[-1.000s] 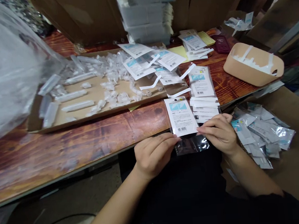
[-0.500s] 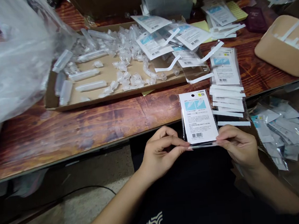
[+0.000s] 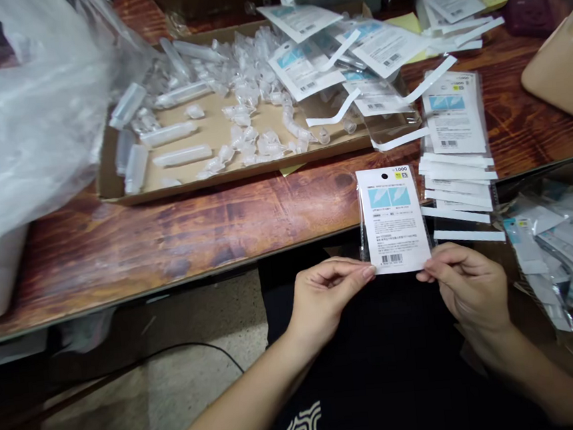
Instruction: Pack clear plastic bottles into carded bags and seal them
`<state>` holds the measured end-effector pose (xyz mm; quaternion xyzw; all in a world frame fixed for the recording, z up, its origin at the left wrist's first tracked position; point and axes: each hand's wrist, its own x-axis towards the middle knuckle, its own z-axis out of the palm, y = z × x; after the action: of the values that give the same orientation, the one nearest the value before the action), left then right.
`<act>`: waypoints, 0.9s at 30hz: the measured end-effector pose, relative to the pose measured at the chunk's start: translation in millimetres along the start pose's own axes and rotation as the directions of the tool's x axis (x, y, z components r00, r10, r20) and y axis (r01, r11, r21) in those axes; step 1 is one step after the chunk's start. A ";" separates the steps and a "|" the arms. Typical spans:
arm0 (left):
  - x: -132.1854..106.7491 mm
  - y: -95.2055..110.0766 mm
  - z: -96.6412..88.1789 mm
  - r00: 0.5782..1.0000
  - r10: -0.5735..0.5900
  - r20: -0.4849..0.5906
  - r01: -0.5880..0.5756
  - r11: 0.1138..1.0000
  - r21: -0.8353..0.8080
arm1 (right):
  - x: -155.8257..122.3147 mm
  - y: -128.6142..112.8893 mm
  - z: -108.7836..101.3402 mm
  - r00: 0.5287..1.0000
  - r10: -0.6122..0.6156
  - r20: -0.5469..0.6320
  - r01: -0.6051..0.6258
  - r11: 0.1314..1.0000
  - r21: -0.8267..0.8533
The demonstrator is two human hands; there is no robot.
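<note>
Between my two hands is a clear plastic packet with a white printed card inside, its barcode end toward me. My left hand pinches its near left corner between thumb and fingers. At the near right corner, my right hand closes thumb and finger on the packet's edge. Just beyond my right hand, a fanned stack of similar packets with white strips hangs over the table's edge. More carded packets lie on the tray's right end.
A shallow cardboard tray holds clear plastic tubes and small caps. On the left bulges a big clear plastic bag. Filled packets lie heaped low on the right. A dark red case and a beige object sit at the far right.
The clear flap along the packet's near edge, visible before, no longer shows below the card. My left thumb now lies over the card's corner. The whole view has shifted slightly.
</note>
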<state>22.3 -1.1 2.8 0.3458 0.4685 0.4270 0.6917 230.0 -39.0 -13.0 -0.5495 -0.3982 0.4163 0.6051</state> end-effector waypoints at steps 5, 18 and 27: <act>-2.1 0.7 9.4 0.990 0.074 -0.123 -0.070 0.997 0.039 | -2.2 -1.8 4.2 0.997 0.040 -0.068 -0.041 0.999 -0.014; 3.5 -1.3 19.9 0.966 0.115 -0.232 -0.095 0.991 0.096 | -2.0 6.6 9.9 0.999 -0.028 -0.022 0.027 0.999 -0.038; 5.9 -0.6 22.1 0.962 0.064 -0.265 -0.060 0.998 0.023 | -8.6 12.6 14.3 0.749 -0.659 0.068 0.582 0.604 -0.545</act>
<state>44.4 2.3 7.3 0.3051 0.5491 0.4876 0.6063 212.9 -41.7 -24.6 -0.5495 -0.6199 0.0122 0.5600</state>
